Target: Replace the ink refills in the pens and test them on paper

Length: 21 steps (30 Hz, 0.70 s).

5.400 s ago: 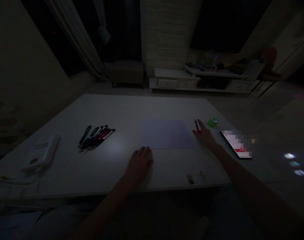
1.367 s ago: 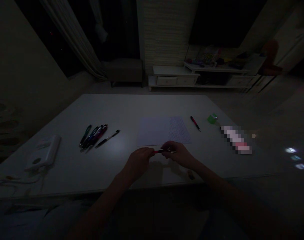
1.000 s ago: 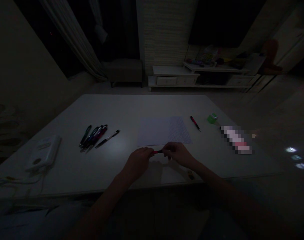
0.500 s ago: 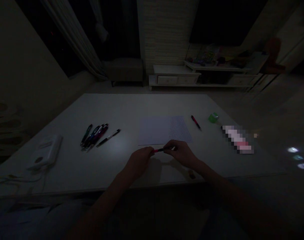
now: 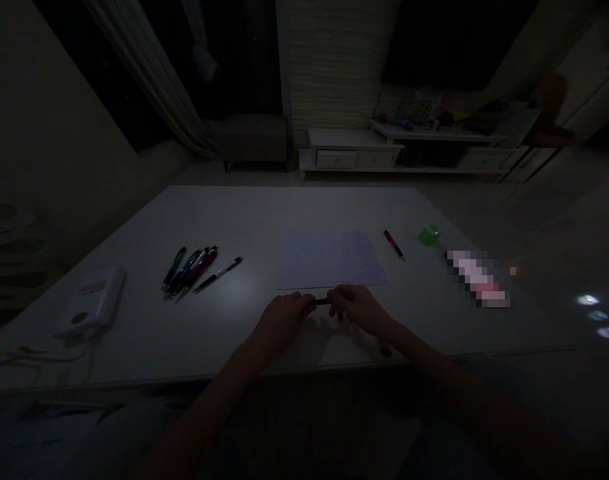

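pen [image 5: 323, 301]: crosswise, long axis left to right, just below the paper sheet [image 5: 329, 261].
left grip [image 5: 281, 325]: closed on the pen's left end.
right grip [image 5: 357, 310]: closed on the pen's right end.
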{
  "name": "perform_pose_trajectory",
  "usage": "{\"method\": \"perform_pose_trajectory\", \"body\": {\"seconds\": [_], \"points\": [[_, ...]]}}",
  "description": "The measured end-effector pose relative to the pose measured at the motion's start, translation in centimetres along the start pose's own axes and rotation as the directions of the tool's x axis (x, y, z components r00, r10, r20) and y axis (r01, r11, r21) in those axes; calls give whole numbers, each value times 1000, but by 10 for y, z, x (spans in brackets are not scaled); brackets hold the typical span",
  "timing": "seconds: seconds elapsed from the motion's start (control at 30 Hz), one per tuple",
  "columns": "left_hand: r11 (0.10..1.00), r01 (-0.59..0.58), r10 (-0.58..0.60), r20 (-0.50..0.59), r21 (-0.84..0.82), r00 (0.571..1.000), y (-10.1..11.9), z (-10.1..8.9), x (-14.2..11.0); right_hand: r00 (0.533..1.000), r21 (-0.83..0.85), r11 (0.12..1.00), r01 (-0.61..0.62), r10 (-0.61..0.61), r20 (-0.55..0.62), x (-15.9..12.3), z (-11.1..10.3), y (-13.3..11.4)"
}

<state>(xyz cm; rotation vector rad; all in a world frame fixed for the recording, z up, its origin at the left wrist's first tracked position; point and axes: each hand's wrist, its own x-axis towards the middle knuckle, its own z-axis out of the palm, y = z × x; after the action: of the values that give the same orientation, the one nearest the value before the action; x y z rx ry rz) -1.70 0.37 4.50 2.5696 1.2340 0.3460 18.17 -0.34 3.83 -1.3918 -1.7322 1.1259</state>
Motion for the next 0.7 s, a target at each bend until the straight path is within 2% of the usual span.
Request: {"method": "perform_pose_trajectory", "body": {"seconds": [0.07, 0.1, 0.17, 0.27, 0.37, 0.5, 0.7], "points": [[999, -3, 4, -21, 53, 1000, -1, 3, 0, 998, 13, 999, -38, 37, 60, 0, 0, -1], [998, -3, 6, -34, 62, 999, -1, 5, 0, 999, -7, 1000, -17, 17, 43, -1, -1, -1], [999, 4, -1, -42, 49, 999, -3, 9, 0, 994, -85, 992, 91, -96, -51, -2, -1, 1], [999, 37, -38, -24, -11, 999, -3, 10, -1, 932, -217, 927, 307, -339, -127, -5, -1, 6], [998, 37, -39, -29, -54, 999, -2, 7, -2, 891, -248, 886, 391, -432, -138, -4, -2, 10], [999, 34, -35, -26, -22, 999, -5, -1, -4, 921, -189, 930, 314, -347, -176, -2, -10, 9], [996, 91, -90, -45, 15, 995, -26, -8, -15, 968, -189, 979, 77, -119, -223, -1, -32, 12]]}}
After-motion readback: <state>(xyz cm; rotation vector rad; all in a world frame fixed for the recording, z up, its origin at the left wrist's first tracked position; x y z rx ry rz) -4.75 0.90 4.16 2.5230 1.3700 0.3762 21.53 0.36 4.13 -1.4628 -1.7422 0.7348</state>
